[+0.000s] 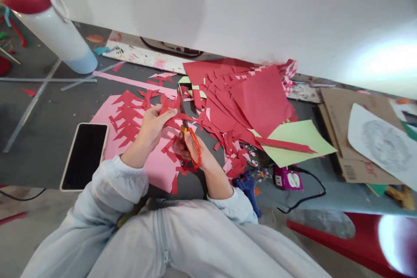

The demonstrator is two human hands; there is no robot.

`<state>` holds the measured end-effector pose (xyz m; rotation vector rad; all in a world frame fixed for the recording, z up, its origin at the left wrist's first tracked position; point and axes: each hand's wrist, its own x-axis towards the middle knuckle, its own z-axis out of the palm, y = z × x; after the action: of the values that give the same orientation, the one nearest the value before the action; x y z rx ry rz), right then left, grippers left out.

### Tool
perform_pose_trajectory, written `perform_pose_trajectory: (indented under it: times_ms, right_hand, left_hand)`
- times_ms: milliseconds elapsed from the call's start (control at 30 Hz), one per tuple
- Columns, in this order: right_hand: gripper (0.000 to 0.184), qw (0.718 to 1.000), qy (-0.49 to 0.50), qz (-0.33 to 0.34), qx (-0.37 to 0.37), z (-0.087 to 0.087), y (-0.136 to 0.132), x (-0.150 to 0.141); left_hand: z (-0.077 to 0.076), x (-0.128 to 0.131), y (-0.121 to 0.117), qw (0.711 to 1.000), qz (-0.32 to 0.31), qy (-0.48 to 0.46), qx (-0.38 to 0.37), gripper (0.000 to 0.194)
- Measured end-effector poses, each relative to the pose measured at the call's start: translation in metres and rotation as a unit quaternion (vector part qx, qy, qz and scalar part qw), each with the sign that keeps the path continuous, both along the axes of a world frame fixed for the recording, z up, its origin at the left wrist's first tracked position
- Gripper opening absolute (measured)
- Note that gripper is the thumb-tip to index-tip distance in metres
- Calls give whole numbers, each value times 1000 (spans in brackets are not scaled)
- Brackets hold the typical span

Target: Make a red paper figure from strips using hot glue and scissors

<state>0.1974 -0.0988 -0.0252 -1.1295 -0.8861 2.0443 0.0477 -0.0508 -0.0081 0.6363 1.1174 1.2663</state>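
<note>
My left hand [153, 128] pinches a strip of red paper [182, 116] between thumb and fingers. Closed round the orange handles of a pair of scissors [195, 150] is my right hand [184, 145], with the blades pointing away from me beside the strip. Whether the blades touch the paper I cannot tell. Below both hands lies a pink sheet [159, 169], partly covered by small red cut pieces. On its left part sit spiky red paper shapes [127, 117]. A large heap of red paper strips and sheets [257, 100] spreads to the right of the scissors.
A phone [85, 156] lies at the left, with a tall bottle [58, 30] behind it. To the right are a light green sheet [293, 139], a blue glue gun [248, 189], a purple box [288, 179] with a black cord, and cardboard [345, 117]. A white wall [228, 8] rises behind.
</note>
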Motion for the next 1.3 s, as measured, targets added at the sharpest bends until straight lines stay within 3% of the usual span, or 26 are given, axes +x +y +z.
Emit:
perform_pose_trajectory:
  times_ms: [600,800,967,1133,1233,1300]
  right_hand:
    - [56,999,1,-28,44,2,1,-2]
    - [60,991,46,-124,10,2,10,-2]
    - [57,973,84,-214,12,8,17,1]
    - [46,964,86,-249,37,12,18,1]
    - [46,963,88,-252,38,14,17,0]
    - [48,962,94,-254,42,15,16,0]
  left_hand:
    - [-3,-2,0,1000,0,11,-1,27]
    - [-1,-5,3,1000,-12,5,4,39]
    - [10,-10,3,994,-97,43,-17,41]
    - [21,-16,5,975,-140,148,92,32]
    - [30,-20,6,949,-170,175,200,20]
    - [34,-22,5,933,-197,193,230,13]
